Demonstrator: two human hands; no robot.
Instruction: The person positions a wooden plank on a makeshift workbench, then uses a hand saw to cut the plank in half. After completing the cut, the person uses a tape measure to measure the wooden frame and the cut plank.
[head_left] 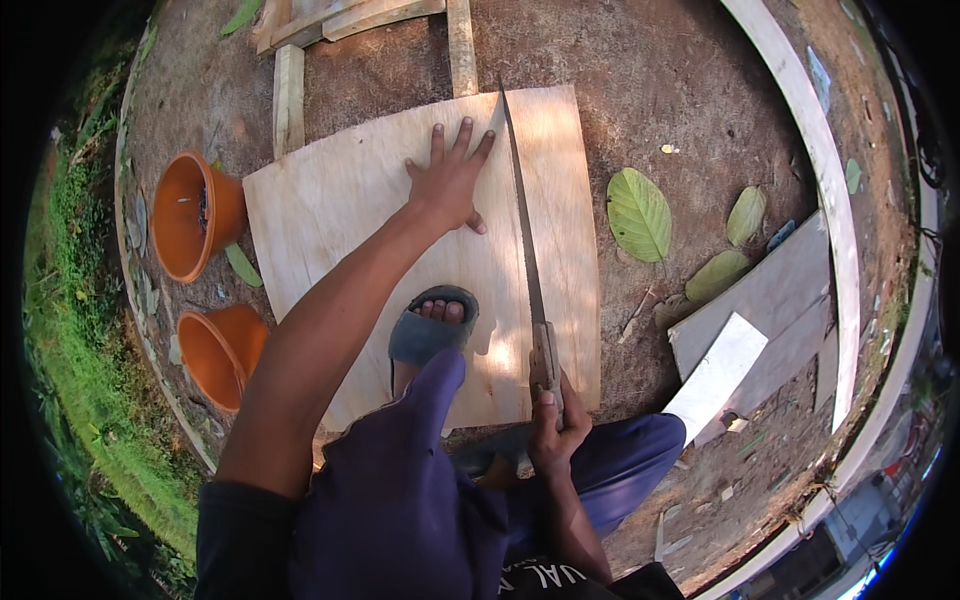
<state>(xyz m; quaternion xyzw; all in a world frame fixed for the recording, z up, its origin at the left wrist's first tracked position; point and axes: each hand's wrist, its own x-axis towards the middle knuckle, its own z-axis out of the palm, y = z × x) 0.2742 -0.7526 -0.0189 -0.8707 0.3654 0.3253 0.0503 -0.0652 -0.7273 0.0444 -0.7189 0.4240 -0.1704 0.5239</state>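
Purple trouser leg (390, 490), ~7 o'clock, nearest; sandal (420, 340) on plywood sheet (335, 215), ctr. L grip (448, 188): spread apart, laid on sheet, betw. 11 & 12. R grip (558, 428): clamped on handsaw (529, 235) handle, ~5; blade across sheet, tip at 12. Orange pots (228, 217), ~9.

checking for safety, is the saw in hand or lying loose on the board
In hand: the right hand is closed around the wooden handle of the saw, its blade pointing away over the plywood board.
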